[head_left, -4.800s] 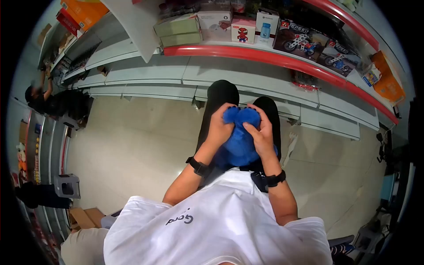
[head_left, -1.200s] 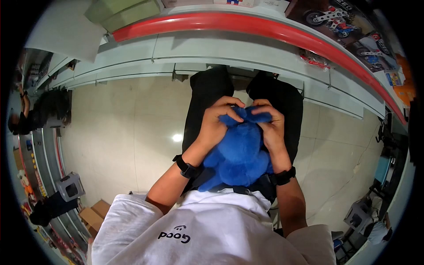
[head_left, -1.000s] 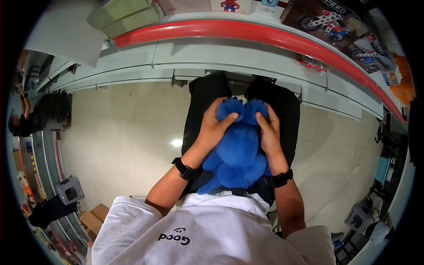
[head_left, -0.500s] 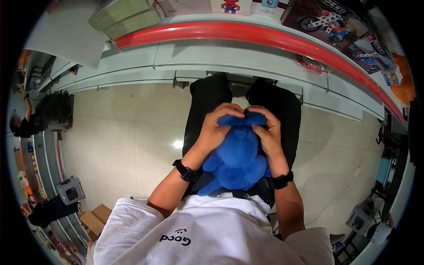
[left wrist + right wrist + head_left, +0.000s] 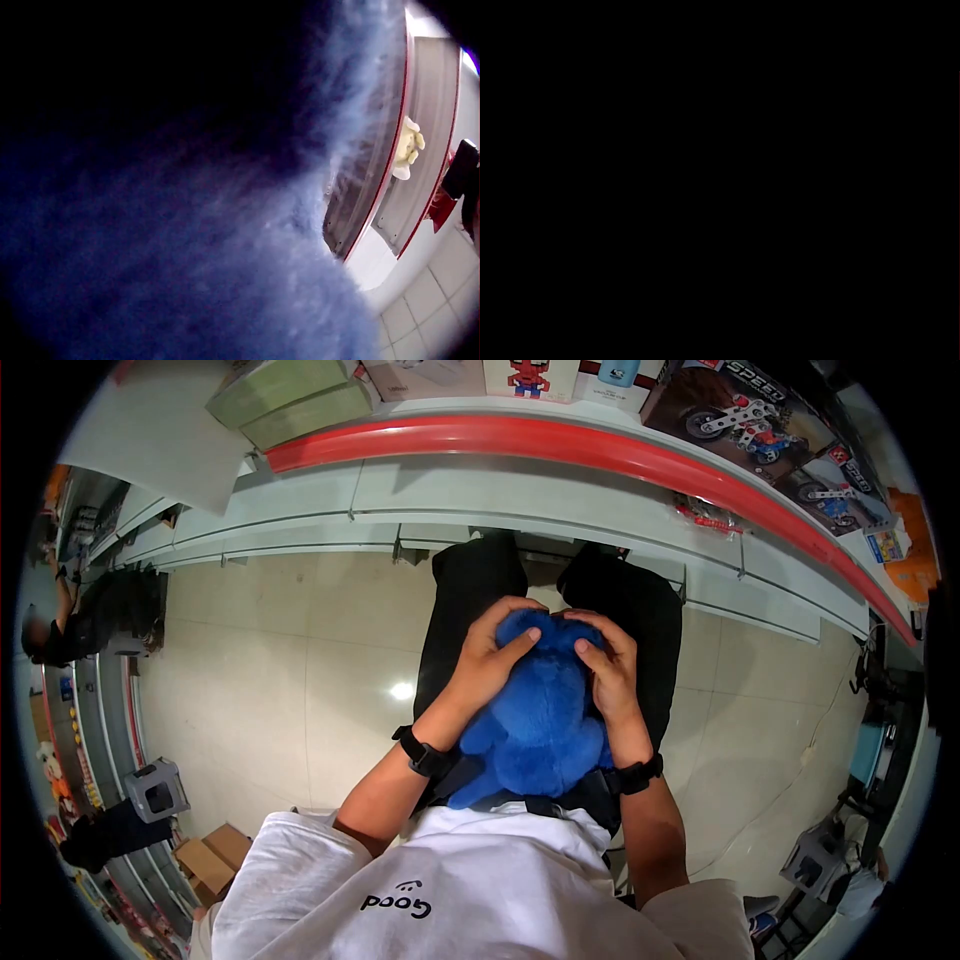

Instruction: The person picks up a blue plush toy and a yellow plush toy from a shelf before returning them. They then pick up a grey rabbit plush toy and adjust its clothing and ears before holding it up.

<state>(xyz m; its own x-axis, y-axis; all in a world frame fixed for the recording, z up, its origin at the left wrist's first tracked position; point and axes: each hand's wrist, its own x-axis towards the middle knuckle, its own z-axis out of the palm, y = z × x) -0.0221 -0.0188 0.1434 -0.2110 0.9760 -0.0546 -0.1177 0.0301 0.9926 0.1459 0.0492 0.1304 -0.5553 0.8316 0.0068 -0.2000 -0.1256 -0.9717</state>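
Observation:
A blue plush toy (image 5: 540, 705) lies on the person's lap, with two rounded lobes at its far end. My left hand (image 5: 492, 658) grips the left lobe, thumb on top and fingers curled over its far side. On the other lobe, my right hand (image 5: 612, 665) holds on in the same way, its thumb pressed to the near face. Blurred blue fur (image 5: 187, 262) fills most of the left wrist view, where the hand itself is hidden in the dark. The right wrist view is black.
Ahead runs a shelf with a red edge (image 5: 480, 436), bearing a motorbike kit box (image 5: 735, 415) and green boxes (image 5: 295, 405). Lower white shelf boards (image 5: 450, 495) reach close to the knees. A grey stool (image 5: 158, 790) and a cardboard box (image 5: 212, 860) stand at left; another person is beyond.
The toy sits closer to the waist than at first. Its lobes were turned up, showing dark-spotted ends, then folded and squeezed; now both thumbs lie on their near faces.

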